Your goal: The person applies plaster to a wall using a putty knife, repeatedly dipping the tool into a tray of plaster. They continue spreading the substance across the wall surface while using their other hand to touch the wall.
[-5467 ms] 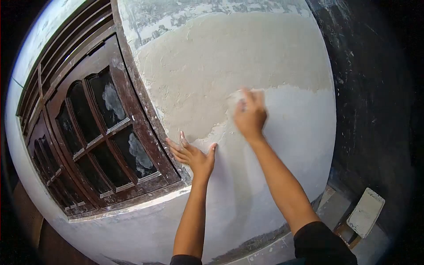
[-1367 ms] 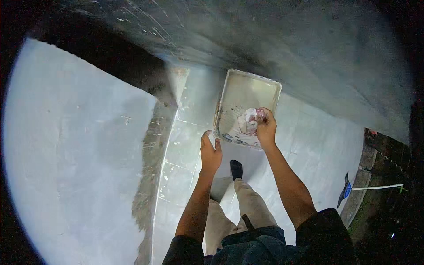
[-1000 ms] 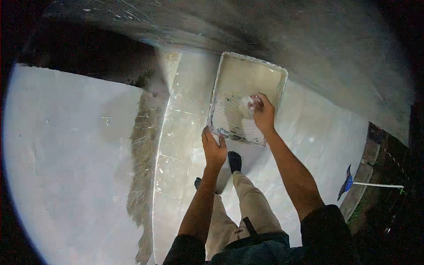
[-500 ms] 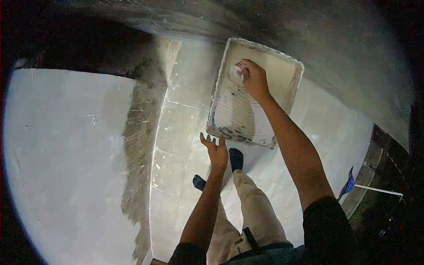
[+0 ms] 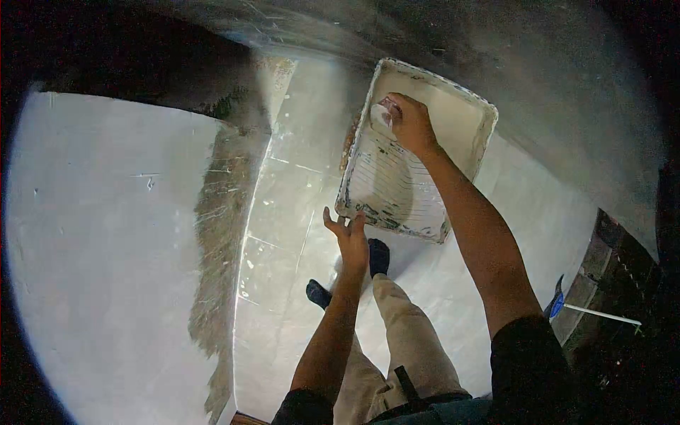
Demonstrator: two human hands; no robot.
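- Two bare hands work over a white rectangular paint tray [image 5: 459, 122] that lies on the pale tiled floor [image 5: 283, 205].
- The right hand [image 5: 412, 125] reaches into the far half of the tray, close to its left rim, with the forearm stretched across the ribbed slope.
- Its fingers [image 5: 397, 106] are curled together and pinch a crumpled whitish wad with a pinkish tint [image 5: 382, 115]. The wad sits low against the tray's inner surface, at the upper end of the ribs.
- The left hand [image 5: 350, 235] hangs just beside the tray's near left corner, palm turned up and toward the tray.
- Its fingers [image 5: 333, 218] are spread apart and hold nothing. Whether a fingertip touches the rim cannot be told.
- The tray's ribbed slope is streaked with dark and pale smears, and the deep far end is coated an even off-white.
- Two feet in dark socks [image 5: 379, 256] stand on the tiles just on the near side of the tray, below the left hand, with beige trousers [image 5: 411, 340] above them.
- A smooth white wall surface [image 5: 106, 248] fills the view well to the left of the tray, with a rough brownish smeared strip [image 5: 216, 234] along its edge beside the tiles.
- A dark grey wall [image 5: 552, 78] rises beyond the tray and to its right.
- A small blue object on a thin white handle [image 5: 557, 306] lies well to the near right of the tray, at the floor's dark edge.
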